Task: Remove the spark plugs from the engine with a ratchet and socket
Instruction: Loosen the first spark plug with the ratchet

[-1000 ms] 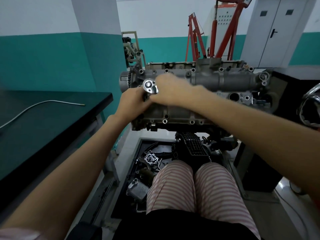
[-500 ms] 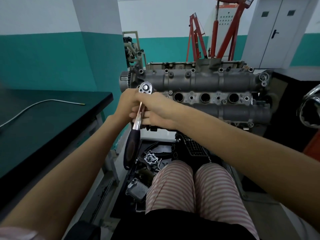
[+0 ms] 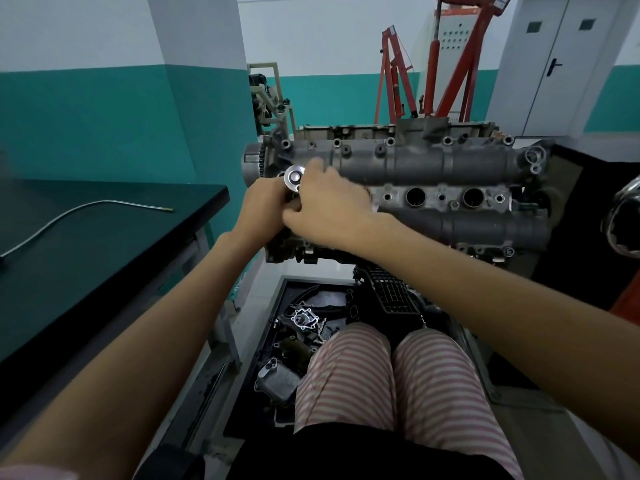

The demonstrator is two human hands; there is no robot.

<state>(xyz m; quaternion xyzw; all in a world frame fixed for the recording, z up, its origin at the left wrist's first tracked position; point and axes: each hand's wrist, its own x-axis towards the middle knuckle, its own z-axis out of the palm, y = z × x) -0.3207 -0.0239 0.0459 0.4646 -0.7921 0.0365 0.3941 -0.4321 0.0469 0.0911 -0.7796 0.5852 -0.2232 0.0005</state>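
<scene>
A grey engine head (image 3: 415,164) stands on a stand in front of me, with open round plug wells (image 3: 415,197) along its middle. Only the chrome ratchet head (image 3: 294,175) shows, at the engine's left end. My left hand (image 3: 263,209) is closed around the ratchet just below that head. My right hand (image 3: 329,206) lies over the same spot with fingers curled on the tool, covering the handle and the leftmost wells. The socket and any spark plug are hidden under my hands.
A dark workbench (image 3: 104,244) with a bent metal tube (image 3: 83,211) runs along my left. Below the engine a black tray (image 3: 277,341) holds loose engine parts. Red engine hoists (image 3: 450,64) stand behind. My striped-trousered legs (image 3: 391,375) are close under the engine.
Half a second ago the ratchet handle hung down below my hands; now both hands have moved up and right over the engine's left end, and the handle is hidden.
</scene>
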